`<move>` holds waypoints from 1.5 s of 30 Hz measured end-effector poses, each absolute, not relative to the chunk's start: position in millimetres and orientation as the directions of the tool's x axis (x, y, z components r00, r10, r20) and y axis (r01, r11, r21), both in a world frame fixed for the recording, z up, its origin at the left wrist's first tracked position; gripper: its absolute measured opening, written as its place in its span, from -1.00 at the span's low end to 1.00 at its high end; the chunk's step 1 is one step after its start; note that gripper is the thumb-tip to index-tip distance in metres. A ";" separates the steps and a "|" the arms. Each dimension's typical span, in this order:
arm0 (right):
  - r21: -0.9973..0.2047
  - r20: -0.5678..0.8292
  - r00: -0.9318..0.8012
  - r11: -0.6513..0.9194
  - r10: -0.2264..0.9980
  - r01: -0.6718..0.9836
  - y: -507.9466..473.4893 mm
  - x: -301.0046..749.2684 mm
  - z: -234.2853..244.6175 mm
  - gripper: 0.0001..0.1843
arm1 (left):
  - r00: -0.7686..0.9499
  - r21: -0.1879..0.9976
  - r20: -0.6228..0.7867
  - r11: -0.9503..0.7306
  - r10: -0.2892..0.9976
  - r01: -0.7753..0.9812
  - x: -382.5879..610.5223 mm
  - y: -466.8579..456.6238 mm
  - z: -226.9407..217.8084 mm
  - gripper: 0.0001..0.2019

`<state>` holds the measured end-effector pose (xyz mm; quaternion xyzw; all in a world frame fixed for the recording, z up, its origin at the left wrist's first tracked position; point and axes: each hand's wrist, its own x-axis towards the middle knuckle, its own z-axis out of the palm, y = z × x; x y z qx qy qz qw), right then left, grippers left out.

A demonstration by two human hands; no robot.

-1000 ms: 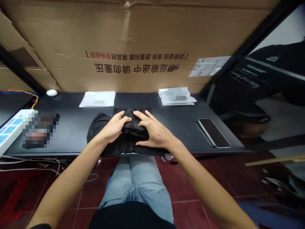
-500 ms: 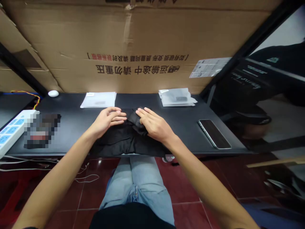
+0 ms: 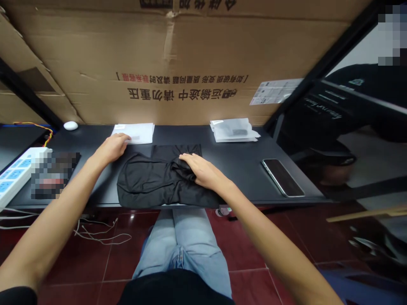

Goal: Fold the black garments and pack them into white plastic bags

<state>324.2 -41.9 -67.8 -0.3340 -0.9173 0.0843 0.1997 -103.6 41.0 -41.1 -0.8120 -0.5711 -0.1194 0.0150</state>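
A thin black cloth (image 3: 143, 182) lies wrinkled along the front edge of the black table, its left end rounded and a flat flap showing at the back. My right hand (image 3: 203, 171) is closed over the bunched middle of it; the thumb is hidden. Off to the left, my left hand (image 3: 112, 147) has come away from the cloth and touches the near left edge of a stack of frosted plastic bags (image 3: 143, 132). Its fingers are partly bent, and nothing is lifted in them.
A second pile of frosted bags (image 3: 233, 130) lies back right. A phone (image 3: 282, 178) rests at the right, a power strip (image 3: 15, 171) and a blurred-out item (image 3: 55, 176) at the left. A white oval object (image 3: 70, 126) sits behind. Cardboard (image 3: 178, 51) walls the back. Another person (image 3: 359, 106) is at right.
My left hand has moved left from the cloth to the left bag stack, uncovering the cloth's left part. My right hand has stayed on the cloth, slightly lower, with its fingers more bent.
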 end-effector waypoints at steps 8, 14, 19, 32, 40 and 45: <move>-0.275 0.292 -0.689 0.749 0.663 0.603 -47.3 321.5 -65.5 0.12 | 0.315 -0.059 0.207 -0.310 0.926 0.949 -97.2 40.6 -30.0 -0.66; -0.246 0.375 -0.635 0.733 0.675 0.633 -47.6 322.1 -63.1 0.12 | 0.411 -0.060 0.290 -0.412 0.865 0.909 -79.8 26.8 -15.8 -0.70; -0.215 0.531 -0.613 0.792 0.586 0.571 -59.8 318.1 -44.1 0.06 | 0.473 -0.037 0.361 -0.495 0.804 0.868 -47.6 3.6 -8.3 -0.71; 0.096 0.492 -0.856 0.967 0.159 0.235 -78.0 291.9 -39.9 -0.49 | 0.461 0.241 0.344 -0.551 0.818 0.799 23.0 -59.5 -12.6 -0.72; 0.177 0.470 -0.859 0.931 0.206 0.320 -75.8 290.0 -54.7 -0.53 | 0.445 0.350 0.382 -0.573 0.810 0.741 30.6 -73.3 -11.8 -0.76; 0.174 0.490 -0.830 0.903 0.266 0.392 -78.6 297.4 -57.7 -0.49 | 0.472 0.404 0.399 -0.613 0.786 0.679 36.4 -84.6 -11.4 -0.73</move>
